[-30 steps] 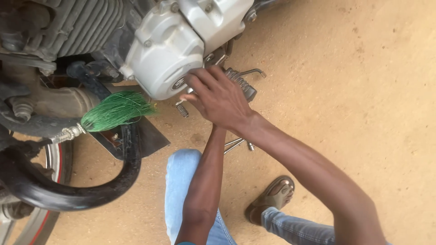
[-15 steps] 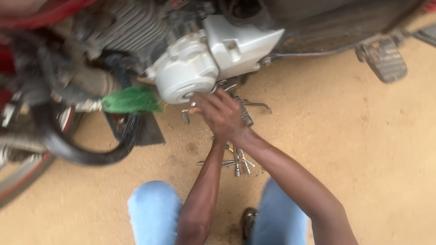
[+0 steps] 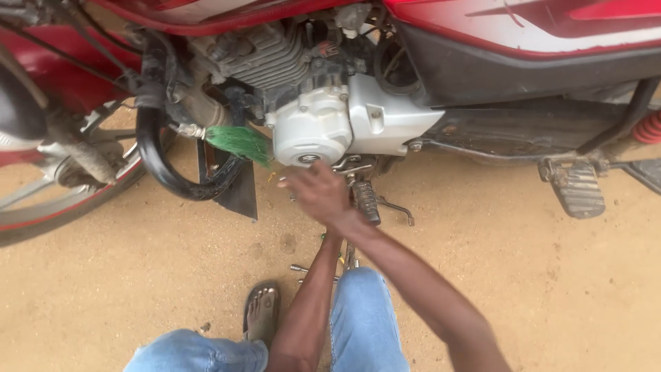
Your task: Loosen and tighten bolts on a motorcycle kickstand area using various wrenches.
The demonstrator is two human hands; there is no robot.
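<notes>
While both hands meet just under the rounded silver-grey metal engine side cover (image 3: pixel 313 132) of the red motorcycle (image 3: pixel 523 27), the right hand (image 3: pixel 318 191) lies over the left hand, which is hidden beneath it, so I cannot tell whether either is clamped on anything. The risk, as I judge it, is a slip: fingers could knock against the black ribbed metal foot peg (image 3: pixel 365 201) just beside them, or a small part could drop into the sandy brown ground (image 3: pixel 138 289) and be lost among the loose metal tools (image 3: pixel 303 269) lying there. Compared with half a second ago, the view has pulled back and up, showing more red bodywork and the rear footrest (image 3: pixel 577 187), while the hands remain at the cover's lower edge.
</notes>
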